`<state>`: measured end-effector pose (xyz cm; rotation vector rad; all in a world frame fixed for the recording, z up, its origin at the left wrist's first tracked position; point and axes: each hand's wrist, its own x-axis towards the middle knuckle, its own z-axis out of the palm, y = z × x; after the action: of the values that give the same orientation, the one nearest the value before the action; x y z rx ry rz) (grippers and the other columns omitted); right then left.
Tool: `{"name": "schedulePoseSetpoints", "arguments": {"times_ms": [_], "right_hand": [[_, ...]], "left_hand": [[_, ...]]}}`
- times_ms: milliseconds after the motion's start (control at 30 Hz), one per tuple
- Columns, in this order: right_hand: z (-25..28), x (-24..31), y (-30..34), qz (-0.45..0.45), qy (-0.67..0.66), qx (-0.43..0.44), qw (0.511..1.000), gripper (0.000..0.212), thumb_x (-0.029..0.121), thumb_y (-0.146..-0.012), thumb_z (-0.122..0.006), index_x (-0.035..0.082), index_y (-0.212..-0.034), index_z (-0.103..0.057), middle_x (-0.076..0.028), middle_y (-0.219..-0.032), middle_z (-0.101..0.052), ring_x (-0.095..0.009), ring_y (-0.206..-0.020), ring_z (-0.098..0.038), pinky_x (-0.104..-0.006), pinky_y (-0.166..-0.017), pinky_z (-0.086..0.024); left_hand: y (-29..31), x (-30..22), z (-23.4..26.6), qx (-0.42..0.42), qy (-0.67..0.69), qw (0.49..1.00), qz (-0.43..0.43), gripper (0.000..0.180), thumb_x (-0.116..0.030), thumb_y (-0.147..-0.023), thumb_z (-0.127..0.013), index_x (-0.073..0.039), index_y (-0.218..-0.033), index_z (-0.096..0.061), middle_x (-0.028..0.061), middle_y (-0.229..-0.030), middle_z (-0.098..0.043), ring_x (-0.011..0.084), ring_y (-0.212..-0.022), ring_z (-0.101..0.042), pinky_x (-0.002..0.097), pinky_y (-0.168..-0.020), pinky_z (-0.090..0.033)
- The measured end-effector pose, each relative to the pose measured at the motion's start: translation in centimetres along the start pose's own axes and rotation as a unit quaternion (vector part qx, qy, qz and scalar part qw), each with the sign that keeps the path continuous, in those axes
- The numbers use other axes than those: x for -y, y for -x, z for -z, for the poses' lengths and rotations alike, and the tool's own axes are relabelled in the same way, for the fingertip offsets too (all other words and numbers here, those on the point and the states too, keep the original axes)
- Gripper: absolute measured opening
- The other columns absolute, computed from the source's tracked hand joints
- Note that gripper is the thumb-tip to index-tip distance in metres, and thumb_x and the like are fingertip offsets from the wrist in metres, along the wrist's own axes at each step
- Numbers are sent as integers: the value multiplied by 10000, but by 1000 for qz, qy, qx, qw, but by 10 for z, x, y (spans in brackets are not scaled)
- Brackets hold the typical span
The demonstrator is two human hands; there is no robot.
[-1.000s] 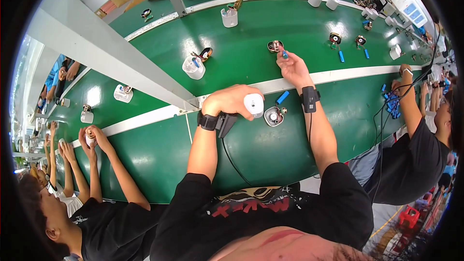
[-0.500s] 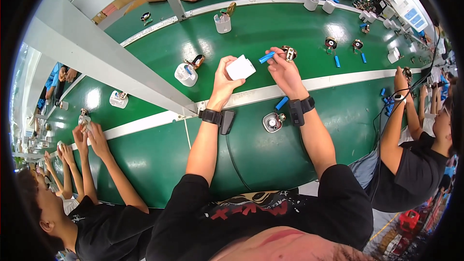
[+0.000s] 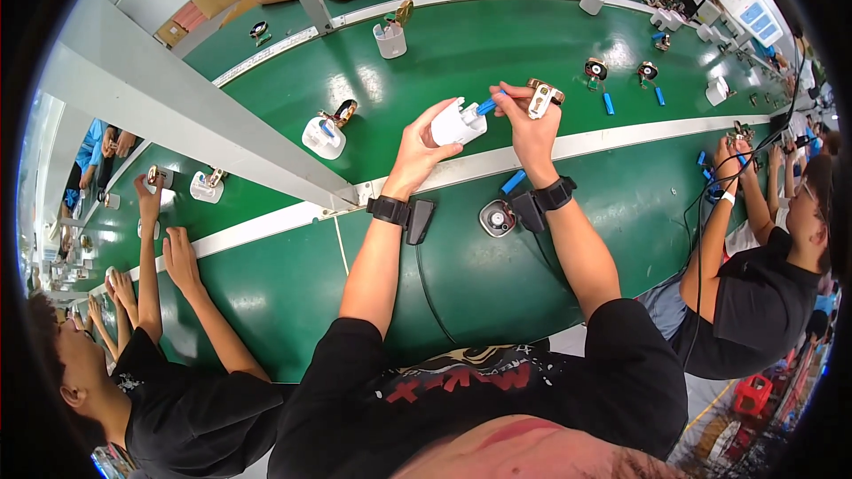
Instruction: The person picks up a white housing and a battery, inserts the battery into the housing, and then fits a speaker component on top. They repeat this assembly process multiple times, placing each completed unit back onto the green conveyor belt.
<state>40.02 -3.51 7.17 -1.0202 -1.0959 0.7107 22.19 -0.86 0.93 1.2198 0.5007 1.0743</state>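
Observation:
My left hand point(image 3: 414, 155) is closed round a white plastic housing point(image 3: 457, 128), its cut-out open end tilted toward the right hand. Between the fingertips of my right hand point(image 3: 531, 135) is a blue cylindrical battery point(image 3: 487, 106), its tip at the housing's opening; whether it is inside I cannot tell. A speaker assembly point(image 3: 543, 100) with a pale frame and gold-coloured rim rests against the same fingers. Near my right wrist, a second speaker unit point(image 3: 497, 218) lies on the green table beside another blue battery point(image 3: 512, 182).
A white rail point(image 3: 586, 145) crosses the green table point(image 3: 426, 288), and a slanting white post point(image 3: 222, 115) stands at left. Beyond lie a white housing with parts point(image 3: 325, 137), another point(image 3: 390, 39), and speakers with batteries point(image 3: 596, 71). Co-workers sit either side; cables hang at right.
My right hand has brought the battery left to the housing's opening. My left hand has turned the housing so its open end shows. At left, a co-worker's hands have moved apart.

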Motion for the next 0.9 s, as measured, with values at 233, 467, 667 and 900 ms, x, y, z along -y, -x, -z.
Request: {"name": "schedulePoseSetpoints", "arguments": {"times_ms": [233, 467, 667, 900], "right_hand": [[-4, -1, 6, -12, 110, 35, 993, 203, 21, -835, -733, -106, -985, -679, -162, -903, -721, -162, -745, -698, -262, -665, -571], [-9, 6, 11, -23, 134, 26, 990, 204, 47, -828, -750, -105, -949, -688, -140, -803, -719, -147, -675, -695, -253, -643, -571], [-11, 1, 11, -31, 159, 23, 987, 193, 60, -830, -754, -102, -911, -689, -128, -769, -714, -143, -652, -693, -247, -612, -567], [-9, 1, 11, -47, 194, 16, 980, 202, 80, -825, -765, -97, -886, -688, -127, -766, -714, -139, -659, -697, -248, -612, -570]], "left_hand": [[-1, 11, -9, -47, -133, 990, -25, 830, 74, -626, -824, -63, -1291, -346, 144, -1268, -545, 222, -1177, -544, 366, -989, -463], [3, 2, -12, -32, -266, 963, -2, 894, -6, -640, -850, -87, -1321, -276, 161, -1188, -514, 268, -1099, -553, 388, -948, -469], [1, 21, -7, -57, -382, 920, -68, 823, -49, -701, -805, -70, -1360, -312, 174, -1205, -467, 294, -1160, -512, 393, -982, -443], [1, 4, -12, -125, -363, 921, -64, 672, -45, -639, -821, -38, -1207, -462, 144, -1114, -469, 295, -1064, -522, 386, -915, -465]]}}
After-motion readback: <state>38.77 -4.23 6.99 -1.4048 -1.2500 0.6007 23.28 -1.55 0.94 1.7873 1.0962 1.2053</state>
